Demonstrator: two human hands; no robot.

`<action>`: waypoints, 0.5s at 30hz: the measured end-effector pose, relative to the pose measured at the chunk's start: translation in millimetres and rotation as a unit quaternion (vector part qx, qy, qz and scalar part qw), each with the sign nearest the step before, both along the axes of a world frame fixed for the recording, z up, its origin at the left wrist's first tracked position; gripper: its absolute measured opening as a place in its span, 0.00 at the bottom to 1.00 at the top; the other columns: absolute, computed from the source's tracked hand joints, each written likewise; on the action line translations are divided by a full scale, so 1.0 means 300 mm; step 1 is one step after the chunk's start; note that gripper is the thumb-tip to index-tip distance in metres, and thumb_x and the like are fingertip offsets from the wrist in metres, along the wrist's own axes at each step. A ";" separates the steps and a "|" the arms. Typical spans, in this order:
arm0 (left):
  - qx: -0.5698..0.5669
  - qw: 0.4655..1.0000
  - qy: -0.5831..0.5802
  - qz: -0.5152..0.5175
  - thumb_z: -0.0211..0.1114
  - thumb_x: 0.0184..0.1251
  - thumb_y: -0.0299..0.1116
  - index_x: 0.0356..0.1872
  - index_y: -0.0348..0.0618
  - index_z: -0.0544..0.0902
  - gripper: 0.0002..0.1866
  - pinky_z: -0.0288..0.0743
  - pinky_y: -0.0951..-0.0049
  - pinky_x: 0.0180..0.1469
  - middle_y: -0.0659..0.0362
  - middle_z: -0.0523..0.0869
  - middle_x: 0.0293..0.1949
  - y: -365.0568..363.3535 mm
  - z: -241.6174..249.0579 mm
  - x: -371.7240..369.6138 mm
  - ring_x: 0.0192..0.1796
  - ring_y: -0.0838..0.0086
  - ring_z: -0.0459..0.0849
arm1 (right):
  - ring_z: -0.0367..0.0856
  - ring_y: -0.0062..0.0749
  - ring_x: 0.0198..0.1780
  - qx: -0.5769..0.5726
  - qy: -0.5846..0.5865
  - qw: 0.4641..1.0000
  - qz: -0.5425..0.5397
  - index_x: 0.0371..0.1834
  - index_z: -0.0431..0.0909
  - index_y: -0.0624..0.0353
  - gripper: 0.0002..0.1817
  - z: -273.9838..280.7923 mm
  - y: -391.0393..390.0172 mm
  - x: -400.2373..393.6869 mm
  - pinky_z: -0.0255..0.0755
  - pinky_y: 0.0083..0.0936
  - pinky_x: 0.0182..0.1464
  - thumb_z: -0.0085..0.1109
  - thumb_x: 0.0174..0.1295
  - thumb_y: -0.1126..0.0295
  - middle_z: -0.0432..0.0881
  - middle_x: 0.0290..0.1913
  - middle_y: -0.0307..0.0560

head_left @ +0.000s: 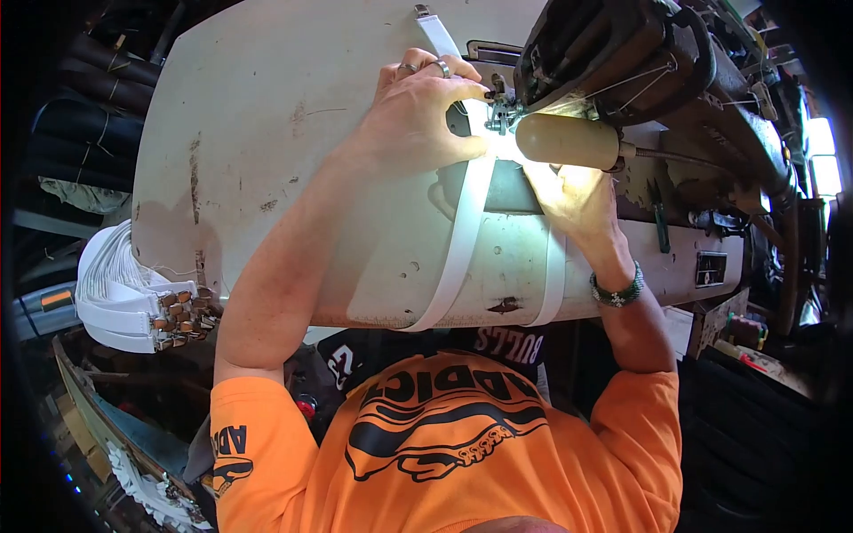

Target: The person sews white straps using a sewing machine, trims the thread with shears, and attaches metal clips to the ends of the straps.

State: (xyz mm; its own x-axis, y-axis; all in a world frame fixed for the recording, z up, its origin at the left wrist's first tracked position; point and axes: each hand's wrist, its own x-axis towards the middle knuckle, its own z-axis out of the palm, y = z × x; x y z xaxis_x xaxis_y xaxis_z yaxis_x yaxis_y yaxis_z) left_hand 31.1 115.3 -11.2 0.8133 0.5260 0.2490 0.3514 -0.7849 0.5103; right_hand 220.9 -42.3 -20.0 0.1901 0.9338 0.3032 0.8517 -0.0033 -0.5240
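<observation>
A white strap point(464, 233) runs under the presser foot point(500, 117) of a sewing machine point(613, 58). At its far end is a metal clip point(422, 11). My left hand point(418, 111), with rings on it, bears on the strap, thumb and forefinger curved around the part beside the foot. Close to the needle area on the other side, my right hand point(576, 200) is closed at the strap, its fingertips partly lost in glare and behind a cream cylindrical lamp point(567, 142). Another length of strap point(553, 275) drops from near this hand over the table's front edge.
A bundle of white straps with brown and metal ends point(133, 293) hangs at the worn white table's point(267, 115) left edge. Dark-handled snips point(659, 218) lie right of the machine. Dark rolls point(80, 142) are stacked at far left.
</observation>
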 end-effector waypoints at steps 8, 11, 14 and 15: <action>0.020 1.000 0.004 0.022 0.84 0.50 0.47 0.55 0.44 0.91 0.31 0.55 0.60 0.75 0.63 0.83 0.67 -0.012 0.003 0.004 0.70 0.64 0.68 | 0.89 0.47 0.46 -0.081 -0.062 0.995 -0.002 0.52 0.89 0.56 0.15 0.021 -0.018 0.001 0.77 0.42 0.60 0.61 0.71 0.61 0.92 0.45 0.50; 0.017 0.999 0.005 0.027 0.84 0.50 0.47 0.55 0.44 0.91 0.30 0.56 0.61 0.74 0.64 0.84 0.66 -0.018 0.002 -0.003 0.69 0.64 0.68 | 0.88 0.42 0.49 -0.075 -0.103 0.992 0.024 0.54 0.90 0.51 0.16 -0.008 -0.019 0.024 0.72 0.45 0.67 0.59 0.73 0.58 0.92 0.49 0.46; 0.020 0.999 -0.002 0.031 0.84 0.50 0.48 0.54 0.44 0.91 0.30 0.56 0.61 0.74 0.64 0.84 0.65 -0.018 0.002 0.003 0.69 0.65 0.69 | 0.88 0.39 0.51 -0.117 -0.082 0.990 0.014 0.56 0.90 0.48 0.17 0.001 -0.015 0.036 0.67 0.48 0.71 0.57 0.74 0.56 0.92 0.52 0.44; 0.021 0.999 -0.001 0.033 0.84 0.50 0.48 0.54 0.44 0.91 0.30 0.56 0.61 0.74 0.64 0.85 0.65 -0.018 0.002 0.004 0.69 0.65 0.69 | 0.88 0.39 0.51 -0.127 -0.075 0.989 0.012 0.56 0.90 0.47 0.17 -0.001 -0.015 0.038 0.66 0.49 0.72 0.57 0.74 0.56 0.92 0.53 0.43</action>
State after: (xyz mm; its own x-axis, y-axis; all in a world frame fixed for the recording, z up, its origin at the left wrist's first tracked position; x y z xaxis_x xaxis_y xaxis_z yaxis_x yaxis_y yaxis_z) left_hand 32.3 109.9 -10.8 0.7762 0.5677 0.2744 0.4019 -0.7808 0.4784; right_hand 232.2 -46.7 -20.4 0.1379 0.9871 0.0811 0.9213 -0.0978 -0.3762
